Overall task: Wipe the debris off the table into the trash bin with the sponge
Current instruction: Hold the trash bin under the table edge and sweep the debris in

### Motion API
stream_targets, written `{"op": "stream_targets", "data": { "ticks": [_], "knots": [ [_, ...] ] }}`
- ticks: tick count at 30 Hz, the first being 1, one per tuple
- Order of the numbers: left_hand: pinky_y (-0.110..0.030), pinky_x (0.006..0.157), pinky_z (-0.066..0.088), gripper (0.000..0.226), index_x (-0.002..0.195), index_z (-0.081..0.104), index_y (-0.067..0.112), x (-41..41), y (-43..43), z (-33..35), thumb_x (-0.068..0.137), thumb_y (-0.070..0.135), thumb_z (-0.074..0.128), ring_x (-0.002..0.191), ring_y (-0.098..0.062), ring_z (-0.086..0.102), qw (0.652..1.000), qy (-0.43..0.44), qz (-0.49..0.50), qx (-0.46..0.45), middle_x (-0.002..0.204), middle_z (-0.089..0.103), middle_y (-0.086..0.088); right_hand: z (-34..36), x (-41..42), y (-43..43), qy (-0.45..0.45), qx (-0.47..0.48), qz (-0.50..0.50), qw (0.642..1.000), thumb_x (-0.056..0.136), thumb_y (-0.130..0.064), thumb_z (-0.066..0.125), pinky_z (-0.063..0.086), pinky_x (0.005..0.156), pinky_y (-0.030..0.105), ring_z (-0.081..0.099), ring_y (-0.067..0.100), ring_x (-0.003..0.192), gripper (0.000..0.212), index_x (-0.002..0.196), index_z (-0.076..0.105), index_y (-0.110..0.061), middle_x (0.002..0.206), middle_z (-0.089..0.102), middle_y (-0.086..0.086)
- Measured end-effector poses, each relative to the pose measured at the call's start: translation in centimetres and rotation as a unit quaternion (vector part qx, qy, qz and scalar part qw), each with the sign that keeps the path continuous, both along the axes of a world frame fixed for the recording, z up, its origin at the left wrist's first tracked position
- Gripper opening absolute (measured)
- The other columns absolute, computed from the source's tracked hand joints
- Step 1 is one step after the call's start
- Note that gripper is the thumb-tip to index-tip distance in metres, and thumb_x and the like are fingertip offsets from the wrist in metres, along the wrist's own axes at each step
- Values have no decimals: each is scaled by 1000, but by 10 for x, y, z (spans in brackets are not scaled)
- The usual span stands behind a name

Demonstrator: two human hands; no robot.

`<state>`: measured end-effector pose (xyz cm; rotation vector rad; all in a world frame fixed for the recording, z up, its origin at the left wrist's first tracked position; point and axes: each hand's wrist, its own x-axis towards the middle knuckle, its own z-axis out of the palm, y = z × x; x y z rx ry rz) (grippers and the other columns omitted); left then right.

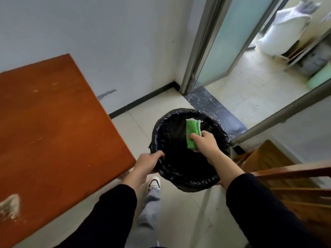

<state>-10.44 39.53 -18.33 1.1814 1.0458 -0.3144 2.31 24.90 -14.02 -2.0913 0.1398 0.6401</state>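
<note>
One brown table point(53, 131) fills the view from ten o'clock round to seven o'clock, with its near corner just beside the trash bin point(188, 179). The bin is round, lined with a black bag, and sits just below centre over the pale floor. A wooden chair point(286, 176) stands at four o'clock, close to the bin.

The left hand point(146, 164) grips the bin's rim at its eight o'clock side, fingers curled over the edge. The right hand point(206, 142) is over the bin's mouth at its two o'clock side. Its fingers and thumb are clamped on the green sponge point(192, 134), which points toward twelve o'clock within the rim's outline.

A small pale heap of debris point(10, 206) lies on the table at eight o'clock, well apart from the bin.
</note>
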Motion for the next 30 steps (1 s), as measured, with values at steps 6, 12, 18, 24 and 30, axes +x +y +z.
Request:
{"op": "stream_targets", "data": {
  "ticks": [6,12,18,24,30],
  "knots": [
    [-43,73,60,43,92,68,-3,-86,-24,22,68,32,66,76,-29,71,997,-6,-67,37,83,70,-14,21,-85,-32,11,62,-61,996,83,-18,61,55,58,32,60,20,70,16,91,58,-5,82,60,10],
    [-32,64,60,39,102,66,-4,-178,-17,28,75,24,63,80,-27,72,992,28,-118,16,100,71,-18,35,-158,-32,30,66,-75,995,84,-18,60,55,64,35,60,22,74,12,88,57,-7,84,59,9],
    [-29,58,57,22,95,65,5,-256,21,18,79,19,59,69,-23,68,990,66,-127,0,91,69,-13,30,-223,15,37,52,-21,998,84,-18,61,56,64,34,60,19,69,12,85,56,-7,82,59,7],
    [-32,68,59,34,104,65,6,-349,101,-20,73,19,60,84,-22,68,992,90,-81,-16,100,69,-8,23,-284,106,-16,19,9,1000,76,-21,65,49,62,38,54,24,65,17,72,57,-7,73,55,12],
    [-39,76,57,32,93,56,6,-433,171,-53,67,23,64,88,-25,66,994,109,-1,-25,97,62,-10,6,-328,203,-82,-9,76,994,79,-19,63,34,46,21,40,13,48,26,58,50,-12,54,44,0]
  ]
}}
